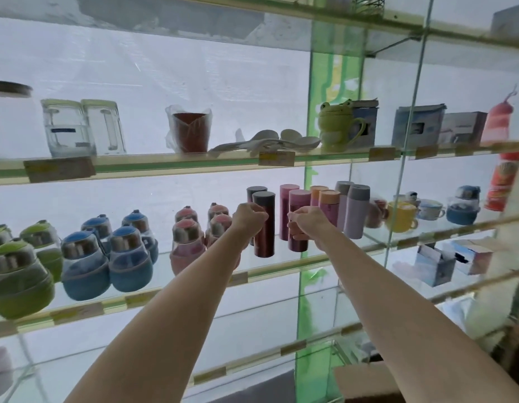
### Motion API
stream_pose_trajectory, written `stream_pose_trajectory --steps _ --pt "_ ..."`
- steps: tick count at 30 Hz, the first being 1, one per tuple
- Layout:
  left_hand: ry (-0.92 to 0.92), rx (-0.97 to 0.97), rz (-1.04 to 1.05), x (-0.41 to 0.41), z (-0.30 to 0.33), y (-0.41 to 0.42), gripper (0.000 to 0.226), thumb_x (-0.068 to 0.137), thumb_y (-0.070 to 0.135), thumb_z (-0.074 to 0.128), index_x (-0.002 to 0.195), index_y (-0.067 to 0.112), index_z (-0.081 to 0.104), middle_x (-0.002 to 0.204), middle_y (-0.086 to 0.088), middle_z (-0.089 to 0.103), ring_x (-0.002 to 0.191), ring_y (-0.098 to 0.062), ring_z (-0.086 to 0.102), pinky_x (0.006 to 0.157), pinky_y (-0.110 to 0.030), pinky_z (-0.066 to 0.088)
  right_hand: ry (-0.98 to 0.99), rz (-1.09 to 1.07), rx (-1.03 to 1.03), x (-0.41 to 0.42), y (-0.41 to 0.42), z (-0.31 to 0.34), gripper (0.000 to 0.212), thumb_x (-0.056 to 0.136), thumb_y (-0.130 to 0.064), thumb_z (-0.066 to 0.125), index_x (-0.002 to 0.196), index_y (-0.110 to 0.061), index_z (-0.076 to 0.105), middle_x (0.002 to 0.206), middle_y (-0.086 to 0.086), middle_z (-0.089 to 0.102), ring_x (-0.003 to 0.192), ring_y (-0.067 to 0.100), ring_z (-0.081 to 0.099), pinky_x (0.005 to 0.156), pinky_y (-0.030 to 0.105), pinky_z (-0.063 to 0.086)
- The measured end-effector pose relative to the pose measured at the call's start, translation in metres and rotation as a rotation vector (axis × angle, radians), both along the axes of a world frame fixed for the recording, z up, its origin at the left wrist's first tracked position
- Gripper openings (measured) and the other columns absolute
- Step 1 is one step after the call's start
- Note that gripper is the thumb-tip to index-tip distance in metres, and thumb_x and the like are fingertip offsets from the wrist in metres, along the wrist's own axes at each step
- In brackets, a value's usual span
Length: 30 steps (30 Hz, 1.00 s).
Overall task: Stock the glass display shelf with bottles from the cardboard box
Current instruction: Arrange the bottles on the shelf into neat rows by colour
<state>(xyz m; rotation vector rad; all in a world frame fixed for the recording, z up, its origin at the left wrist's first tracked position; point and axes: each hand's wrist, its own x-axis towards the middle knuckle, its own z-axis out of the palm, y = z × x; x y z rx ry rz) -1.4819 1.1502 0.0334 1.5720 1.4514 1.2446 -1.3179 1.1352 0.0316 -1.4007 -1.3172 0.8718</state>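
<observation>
On the middle glass shelf (281, 264), seen from the head camera, the left hand (248, 218) curls round a dark red bottle (264, 225) with a black cap, standing upright; the right hand (309, 222) grips a pink bottle (299, 222) just beside it; behind stand one more dark red, one pink, two orange-capped (328, 202) and two lilac bottles (357, 212); a cardboard box (365, 382) sits low right.

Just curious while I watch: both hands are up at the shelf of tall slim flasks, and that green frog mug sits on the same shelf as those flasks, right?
Not quite. The head view shows the frog mug one shelf above the flasks. Both hands, left hand and right hand, are indeed at the flasks' shelf.
</observation>
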Motion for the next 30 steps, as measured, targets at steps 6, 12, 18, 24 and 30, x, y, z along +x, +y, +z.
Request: stream_pose_trajectory --steps 6,12,18,24,30 --pt "-0.013 -0.003 -0.036 -0.007 0.005 -0.006 0.018 0.093 0.010 0.061 0.108 0.006 0.068 0.093 -0.011 0.068 0.080 -0.022 0.062 0.068 -0.031 0.052 -0.031 -0.038 -0.005 -0.019 -0.001 -0.005 0.017 0.099 -0.018 0.059 0.108 -0.005 0.064 0.095 0.013 0.069 0.079 0.019 0.064 0.083 0.039 0.060" --pt "-0.027 -0.014 -0.054 -0.016 -0.015 -0.013 0.019 0.093 0.006 0.055 0.108 0.006 0.067 0.083 -0.009 0.066 0.071 -0.021 0.061 0.058 -0.027 0.051 -0.052 -0.070 -0.015 -0.023 -0.009 -0.023 0.016 0.096 -0.016 0.060 0.104 -0.004 0.064 0.092 0.015 0.068 0.078 0.023 0.061 0.081 0.042 0.059" --pt "0.152 -0.212 -0.098 -0.008 -0.038 -0.012 0.033 0.093 0.003 0.034 0.112 0.004 0.060 0.093 -0.013 0.055 0.082 -0.028 0.053 0.070 -0.035 0.050 -0.041 -0.068 -0.028 -0.015 -0.009 -0.035 0.014 0.099 -0.013 0.051 0.095 -0.005 0.062 0.082 0.012 0.060 0.074 0.024 0.056 0.071 0.034 0.049" --pt "-0.045 -0.140 0.022 0.003 -0.053 0.019 0.041 0.091 -0.004 0.033 0.122 0.009 0.055 0.095 -0.014 0.057 0.074 -0.021 0.051 0.066 -0.034 0.047 -0.059 -0.036 0.001 -0.004 0.020 -0.055 0.022 0.100 -0.022 0.050 0.102 -0.008 0.066 0.096 0.008 0.064 0.095 0.029 0.064 0.096 0.044 0.054" --pt "-0.052 -0.167 0.120 0.026 -0.078 0.043 0.049 0.093 0.003 0.037 0.141 0.012 0.037 0.118 -0.016 0.058 0.115 -0.037 0.058 0.099 -0.049 0.049 -0.117 0.113 -0.027 0.002 0.053 -0.072 0.037 0.101 -0.017 0.045 0.134 -0.008 0.058 0.117 0.005 0.059 0.112 0.021 0.054 0.109 0.038 0.040"
